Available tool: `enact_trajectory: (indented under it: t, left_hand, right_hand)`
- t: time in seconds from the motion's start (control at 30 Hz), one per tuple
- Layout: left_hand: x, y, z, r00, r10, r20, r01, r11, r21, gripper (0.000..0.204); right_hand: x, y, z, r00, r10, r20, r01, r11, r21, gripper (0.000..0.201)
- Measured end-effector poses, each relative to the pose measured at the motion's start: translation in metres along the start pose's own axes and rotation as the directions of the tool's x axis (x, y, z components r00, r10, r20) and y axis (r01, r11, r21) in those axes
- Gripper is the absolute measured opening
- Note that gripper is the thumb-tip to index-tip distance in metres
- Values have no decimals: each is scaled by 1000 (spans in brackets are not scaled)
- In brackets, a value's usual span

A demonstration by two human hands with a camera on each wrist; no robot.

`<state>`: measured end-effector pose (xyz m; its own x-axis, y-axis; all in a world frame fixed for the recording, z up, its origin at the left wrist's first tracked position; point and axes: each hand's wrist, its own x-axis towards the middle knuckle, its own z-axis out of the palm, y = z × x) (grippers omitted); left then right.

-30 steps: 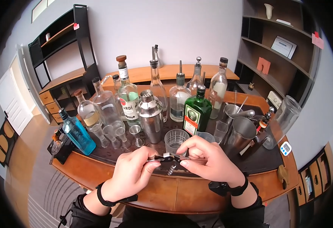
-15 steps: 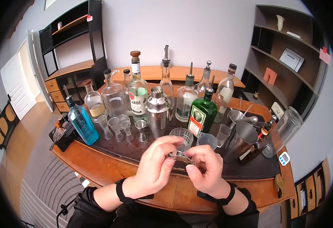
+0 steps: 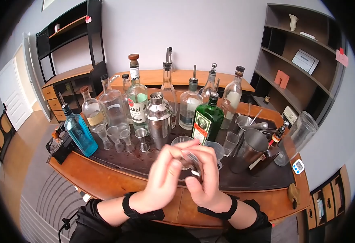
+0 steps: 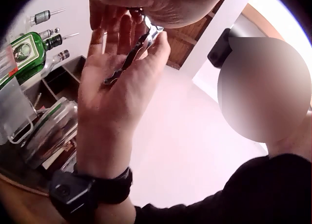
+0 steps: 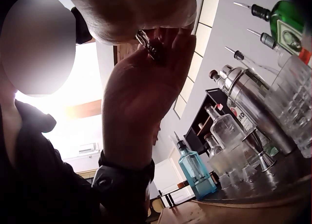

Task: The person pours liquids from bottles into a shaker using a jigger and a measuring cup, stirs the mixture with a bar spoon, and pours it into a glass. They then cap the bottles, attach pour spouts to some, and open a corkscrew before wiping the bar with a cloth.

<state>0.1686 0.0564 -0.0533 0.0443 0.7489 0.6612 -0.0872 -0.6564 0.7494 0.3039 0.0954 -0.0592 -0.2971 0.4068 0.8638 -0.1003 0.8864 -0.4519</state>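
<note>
Both hands meet in front of my body, close over the near edge of the bar mat. Between them is a small metal folding corkscrew [image 3: 194, 166], partly hidden by fingers. My left hand [image 3: 163, 174] holds one end with curled fingers. The fingers of my right hand [image 3: 205, 174] bend around its other side, thumb standing apart. In the left wrist view the silver and dark corkscrew [image 4: 139, 50] slants across the right palm. Just beyond the hands stand a cut-glass tumbler [image 3: 180, 141] and a clear plastic jug [image 3: 214, 150].
A cocktail shaker [image 3: 158, 121], jigger [image 3: 142, 139] and small glasses [image 3: 112, 137] stand ahead. Behind are several bottles, including a green bottle [image 3: 208, 121] and blue bottle [image 3: 80, 131]. Right are a metal tin [image 3: 250, 150], a tall mixing glass [image 3: 297, 137] and a timer [image 3: 298, 166].
The corkscrew, earlier stretched level between both hands, has turned to slant between them. The hands have come together and the right fingers now cover more of it. The head view has shifted slightly.
</note>
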Motion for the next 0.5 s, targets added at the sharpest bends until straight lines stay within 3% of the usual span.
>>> enact_trajectory:
  t: [0.03, 0.1, 0.17, 0.23, 0.27, 0.3, 0.4, 0.5]
  left_hand:
    - [3, 2, -2, 998, -23, -56, 23, 1000, 0, 37]
    - [13, 12, 3, 987, -5, -162, -7, 997, -76, 39]
    - [12, 14, 3, 985, -17, -171, -10, 987, -158, 29]
    - [6, 9, -4, 999, -28, -46, 28, 1000, 2, 29]
    - [4, -1, -8, 997, 34, -73, -25, 992, 121, 30]
    - [3, -3, -9, 997, 31, -69, -23, 993, 118, 30]
    - [1, -1, -8, 994, 34, -99, -13, 977, 211, 31]
    - [0, 8, -3, 991, 8, -137, 37, 946, 322, 32]
  right_hand:
    - [4, -4, 1, 1000, 3, 17, -3, 1000, -16, 42]
    - [4, -8, -1, 991, 137, -12, -137, 990, -29, 36]
    - [5, -12, -11, 986, 160, 55, -154, 983, -101, 26]
    - [9, -12, -16, 975, 185, 119, -163, 971, -176, 17]
    - [12, -11, -17, 984, 139, 112, -122, 983, -140, 14]
    - [14, -11, -18, 991, 93, 101, -82, 991, -106, 18]
    - [17, -20, -13, 985, 155, 73, -152, 987, -48, 27]
    - [10, -11, -10, 993, 118, 26, -118, 993, -13, 26]
